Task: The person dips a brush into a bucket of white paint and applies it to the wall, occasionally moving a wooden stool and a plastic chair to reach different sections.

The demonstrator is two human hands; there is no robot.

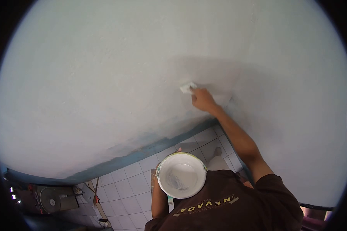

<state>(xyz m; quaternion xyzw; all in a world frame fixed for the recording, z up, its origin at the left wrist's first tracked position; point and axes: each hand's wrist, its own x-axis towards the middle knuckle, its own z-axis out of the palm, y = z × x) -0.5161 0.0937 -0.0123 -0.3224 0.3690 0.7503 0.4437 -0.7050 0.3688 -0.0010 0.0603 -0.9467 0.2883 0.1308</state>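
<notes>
My right hand is closed round a small white pad, like a sponge or folded cloth, and presses it on the pale wall. The exact kind of pad I cannot tell. Against my chest, my left hand supports a white bucket from its far side; only a fingertip shows past the rim, the rest being hidden behind the bucket. Whitish paint lies in the bottom, with greyish streaks at one side.
A blue band runs along the wall's foot, patchily covered with white. Below lies a white tiled floor. An electric fan is at the lower left, beside cables and a wooden strip. A wall corner rises at the right.
</notes>
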